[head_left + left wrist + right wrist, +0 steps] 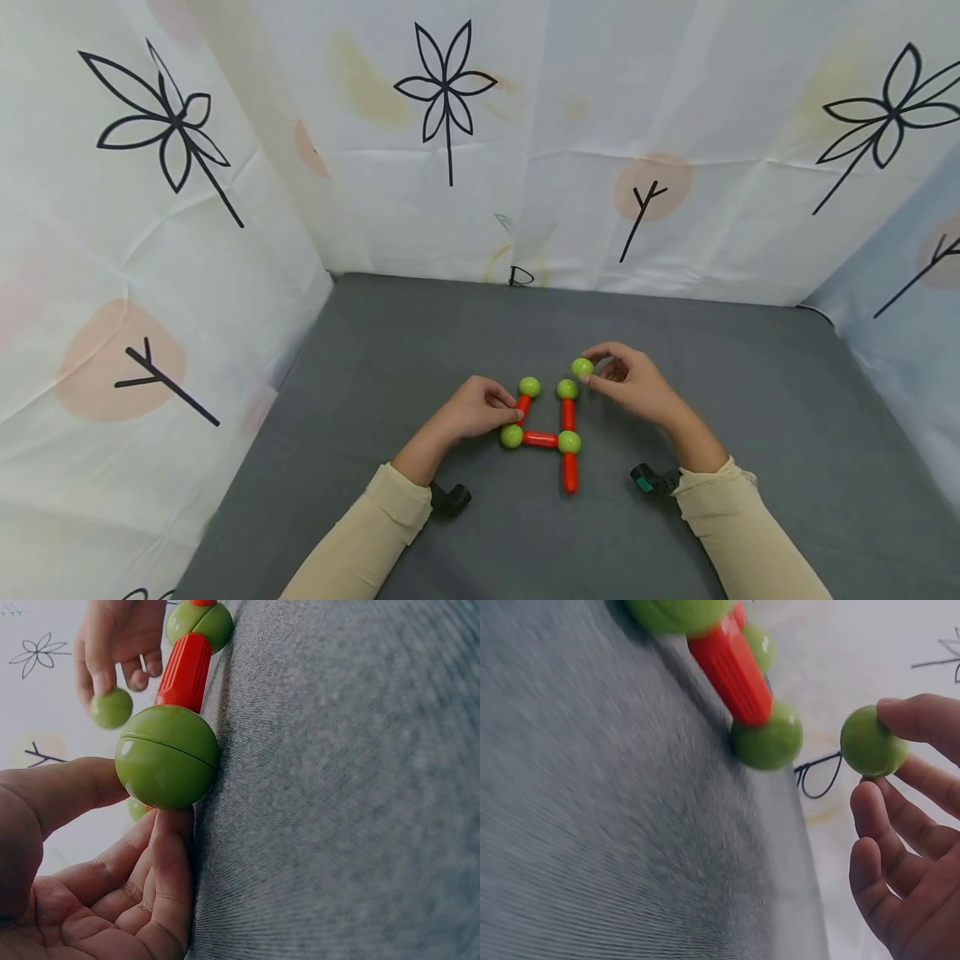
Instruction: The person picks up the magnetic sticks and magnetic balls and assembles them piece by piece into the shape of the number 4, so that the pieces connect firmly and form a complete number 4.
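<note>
A figure of red rods and green balls, shaped like a 4, lies on the grey table (337, 350). My left hand (477, 408) pinches its slanted left red rod (523, 406), between a corner ball (512, 436) and an end ball (529, 387). In the left wrist view the corner ball (167, 756) partly hides those fingertips. My right hand (633, 383) holds a loose green ball (874, 741) between thumb and fingers, just up and right of the upright's top ball (567, 389). A crossbar rod (541, 438) meets the junction ball (569, 442); a lower rod (571, 473) points towards me.
White cloth walls (570, 100) printed with black flowers and twigs stand behind the table and at both sides. A dark wrist camera (450, 500) is strapped by the left sleeve, another dark wrist camera (654, 479) by the right.
</note>
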Demonstrator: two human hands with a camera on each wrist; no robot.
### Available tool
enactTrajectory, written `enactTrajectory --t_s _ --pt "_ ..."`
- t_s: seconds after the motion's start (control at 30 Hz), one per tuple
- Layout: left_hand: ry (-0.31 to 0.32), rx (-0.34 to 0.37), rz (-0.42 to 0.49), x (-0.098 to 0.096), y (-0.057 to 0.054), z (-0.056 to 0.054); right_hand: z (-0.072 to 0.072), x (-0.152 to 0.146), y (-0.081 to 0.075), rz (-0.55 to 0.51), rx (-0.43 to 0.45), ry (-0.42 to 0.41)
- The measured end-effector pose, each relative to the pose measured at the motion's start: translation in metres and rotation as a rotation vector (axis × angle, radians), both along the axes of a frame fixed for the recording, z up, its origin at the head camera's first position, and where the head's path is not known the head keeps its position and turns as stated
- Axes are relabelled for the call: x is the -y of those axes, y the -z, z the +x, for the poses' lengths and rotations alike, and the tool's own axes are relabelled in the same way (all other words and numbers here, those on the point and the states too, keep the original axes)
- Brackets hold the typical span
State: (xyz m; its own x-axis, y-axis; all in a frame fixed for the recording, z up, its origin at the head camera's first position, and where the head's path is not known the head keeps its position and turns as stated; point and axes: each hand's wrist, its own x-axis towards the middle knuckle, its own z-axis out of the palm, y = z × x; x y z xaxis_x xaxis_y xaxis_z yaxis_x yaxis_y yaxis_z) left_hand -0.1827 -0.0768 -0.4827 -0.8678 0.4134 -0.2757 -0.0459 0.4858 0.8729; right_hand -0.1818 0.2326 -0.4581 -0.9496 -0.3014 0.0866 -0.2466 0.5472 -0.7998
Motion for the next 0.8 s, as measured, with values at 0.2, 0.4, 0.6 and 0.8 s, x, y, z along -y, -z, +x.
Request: enactTrajectory --t_s 0.2,0.4,0.6,0.8 --pt "0.011 -0.007 0.004 -0.001 -0.001 0.0 0.03 0.004 0.003 -0.049 -0.06 -0.058" --pt "0.012 -0.016 0.013 0.0 -0.001 0.0 0.055 0.009 0.005 -0.092 -0.061 -0.15" --pt "0.008 -0.018 0.009 0.0 0.0 0.001 0.072 0.012 0.004 -0.127 0.009 -0.247" --pt "0.0 -0.011 0.003 -0.001 0.002 0.0 0.085 0.015 0.008 -0.155 0.077 -0.355"
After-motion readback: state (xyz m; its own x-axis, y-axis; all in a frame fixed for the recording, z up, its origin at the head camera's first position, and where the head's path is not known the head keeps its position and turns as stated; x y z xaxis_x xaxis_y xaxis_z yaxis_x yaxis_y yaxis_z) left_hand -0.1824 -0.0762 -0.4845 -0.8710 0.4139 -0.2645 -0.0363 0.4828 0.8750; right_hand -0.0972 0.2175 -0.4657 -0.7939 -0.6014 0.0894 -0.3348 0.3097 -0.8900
